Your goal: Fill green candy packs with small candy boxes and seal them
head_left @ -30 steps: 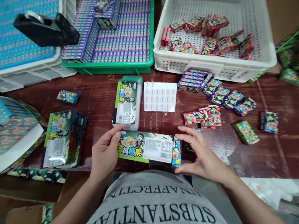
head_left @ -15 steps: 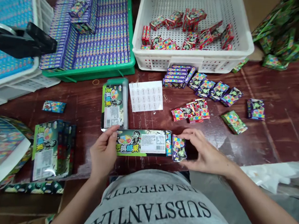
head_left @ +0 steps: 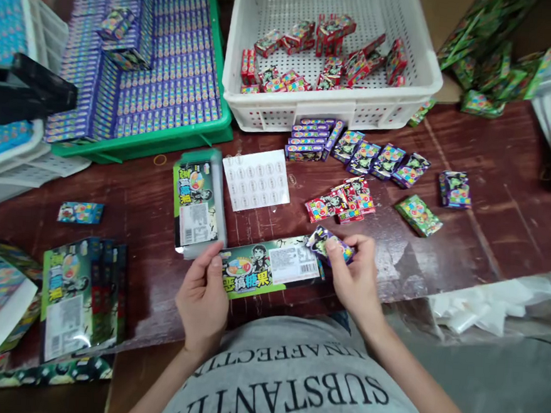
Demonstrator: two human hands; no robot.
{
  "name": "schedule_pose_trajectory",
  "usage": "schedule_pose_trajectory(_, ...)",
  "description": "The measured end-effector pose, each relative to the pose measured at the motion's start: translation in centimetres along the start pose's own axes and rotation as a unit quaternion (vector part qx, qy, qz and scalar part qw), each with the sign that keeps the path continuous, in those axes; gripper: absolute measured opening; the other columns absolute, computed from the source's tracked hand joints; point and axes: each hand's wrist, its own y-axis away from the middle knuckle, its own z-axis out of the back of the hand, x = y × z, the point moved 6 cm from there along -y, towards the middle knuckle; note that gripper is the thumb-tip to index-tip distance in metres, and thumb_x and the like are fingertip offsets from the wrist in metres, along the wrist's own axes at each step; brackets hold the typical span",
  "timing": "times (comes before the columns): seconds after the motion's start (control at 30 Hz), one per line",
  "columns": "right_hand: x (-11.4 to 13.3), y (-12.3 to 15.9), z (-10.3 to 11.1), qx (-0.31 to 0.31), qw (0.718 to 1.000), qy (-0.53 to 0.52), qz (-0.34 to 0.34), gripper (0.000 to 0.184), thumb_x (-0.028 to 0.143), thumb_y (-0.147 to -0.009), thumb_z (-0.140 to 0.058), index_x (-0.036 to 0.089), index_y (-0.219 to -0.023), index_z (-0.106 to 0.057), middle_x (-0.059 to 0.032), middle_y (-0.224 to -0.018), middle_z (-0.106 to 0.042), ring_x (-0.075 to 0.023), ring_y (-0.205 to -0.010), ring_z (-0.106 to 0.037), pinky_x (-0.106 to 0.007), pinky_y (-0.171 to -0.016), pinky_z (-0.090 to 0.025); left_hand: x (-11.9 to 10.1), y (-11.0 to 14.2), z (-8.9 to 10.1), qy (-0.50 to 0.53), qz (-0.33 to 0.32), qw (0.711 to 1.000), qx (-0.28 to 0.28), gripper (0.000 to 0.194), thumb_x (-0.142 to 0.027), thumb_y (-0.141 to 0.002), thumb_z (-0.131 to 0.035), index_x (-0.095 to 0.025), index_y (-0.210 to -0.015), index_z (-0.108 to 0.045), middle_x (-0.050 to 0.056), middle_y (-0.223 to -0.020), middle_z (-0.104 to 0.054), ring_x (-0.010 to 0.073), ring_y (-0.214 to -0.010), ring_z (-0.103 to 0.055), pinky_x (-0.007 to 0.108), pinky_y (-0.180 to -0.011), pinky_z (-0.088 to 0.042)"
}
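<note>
My left hand pinches the left end of a long green-and-black candy sleeve, which carries a white label. My right hand holds a small purple candy box between thumb and fingers, over the sleeve's right end. A bit of blue shows at that end, mostly hidden behind the purple box and my fingers. Just behind my left hand lies a stack of similar flat sleeves. Red candy boxes lie beyond my right hand, with a green candy box to their right.
A white sticker sheet lies behind the sleeve. A row of purple boxes stands before a white crate of red boxes. Left are a green crate, a blue box and packed sleeves.
My right hand has lifted and tilted the purple box from beside the sleeve's end to above it. My left hand keeps its hold on the sleeve. The whole view has shifted somewhat.
</note>
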Motion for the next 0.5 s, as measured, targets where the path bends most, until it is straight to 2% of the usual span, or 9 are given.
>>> schedule_pose_trajectory(0.07, 0.7, 0.4, -0.2, -0.050, 0.998, -0.020, 0.015, 0.028, 0.048, -0.097, -0.057, 0.025, -0.112, -0.048, -0.0038, -0.101, -0.052, -0.0201, -0.088, -0.055, -0.038, -0.080, -0.049, 0.0, 0.0, -0.3, 0.016, -0.003, 1.000, -0.006, 0.040, -0.045, -0.096, -0.062, -0.020, -0.126, -0.072, 0.009, -0.123, -0.073, 0.0214, -0.110, -0.069, 0.034, -0.098, -0.054)
schedule_pose_trajectory(0.13, 1.4, 0.2, 0.2, -0.116, 0.993, -0.032, 0.012, 0.034, 0.047, -0.100, -0.051, 0.027, -0.126, -0.046, -0.0063, -0.106, -0.051, -0.0229, -0.095, -0.054, -0.042, -0.087, -0.049, 0.1, -0.1, -0.6, 0.029, 0.000, 1.000, -0.010, 0.042, -0.046, -0.096, -0.062, -0.020, -0.128, -0.070, 0.010, -0.123, -0.073, 0.0203, -0.105, -0.069, 0.032, -0.094, -0.055)
schedule_pose_trajectory(0.2, 1.8, -0.2, 0.3, -0.153, 0.987, -0.048, -0.005, 0.042, 0.047, -0.102, -0.044, 0.030, -0.140, -0.039, -0.0076, -0.106, -0.050, -0.0247, -0.095, -0.054, -0.046, -0.091, -0.049, 0.2, -0.1, -1.0, 0.045, 0.009, 0.999, -0.008, 0.042, -0.046, -0.096, -0.062, -0.020, -0.129, -0.070, 0.009, -0.122, -0.074, 0.0186, -0.100, -0.070, 0.030, -0.088, -0.056)
schedule_pose_trajectory(0.27, 2.1, -0.4, -0.2, -0.143, 0.988, -0.053, -0.010, 0.047, 0.047, -0.103, -0.038, 0.031, -0.148, -0.034, -0.0091, -0.108, -0.050, -0.0263, -0.097, -0.054, -0.050, -0.094, -0.048, 0.2, -0.1, -1.3, 0.064, 0.015, 0.998, -0.012, 0.042, -0.046, -0.096, -0.062, -0.021, -0.128, -0.070, 0.009, -0.121, -0.074, 0.0172, -0.096, -0.070, 0.029, -0.086, -0.057)
schedule_pose_trajectory(0.37, 2.2, 0.0, -0.9, -0.078, 0.996, -0.050, 0.018, 0.049, 0.045, -0.102, -0.041, 0.032, -0.150, -0.037, -0.0082, -0.107, -0.052, -0.0263, -0.099, -0.055, -0.052, -0.097, -0.047, 0.2, -0.6, -1.1, 0.085, 0.009, 0.995, -0.041, 0.041, -0.045, -0.096, -0.062, -0.020, -0.127, -0.070, 0.009, -0.121, -0.074, 0.0166, -0.096, -0.070, 0.028, -0.086, -0.057)
schedule_pose_trajectory(0.43, 1.9, 0.3, -0.8, -0.033, 0.998, -0.051, 0.031, 0.051, 0.043, -0.101, -0.046, 0.033, -0.150, -0.037, -0.0063, -0.103, -0.054, -0.0251, -0.095, -0.055, -0.049, -0.094, -0.050, 0.0, -1.1, -0.7, 0.082, -0.001, 0.995, -0.058, 0.040, -0.044, -0.096, -0.061, -0.020, -0.127, -0.069, 0.009, -0.121, -0.073, 0.0169, -0.098, -0.070, 0.029, -0.087, -0.057)
schedule_pose_trajectory(0.5, 1.5, 0.2, 0.0, -0.021, 0.998, -0.050, 0.033, 0.053, 0.041, -0.101, -0.045, 0.033, -0.152, -0.034, -0.0064, -0.103, -0.056, -0.0248, -0.093, -0.057, -0.048, -0.089, -0.052, -0.4, -1.6, -0.3, 0.062, -0.021, 0.996, -0.069, 0.039, -0.043, -0.096, -0.060, -0.019, -0.126, -0.070, 0.009, -0.122, -0.073, 0.0179, -0.101, -0.070, 0.030, -0.090, -0.057)
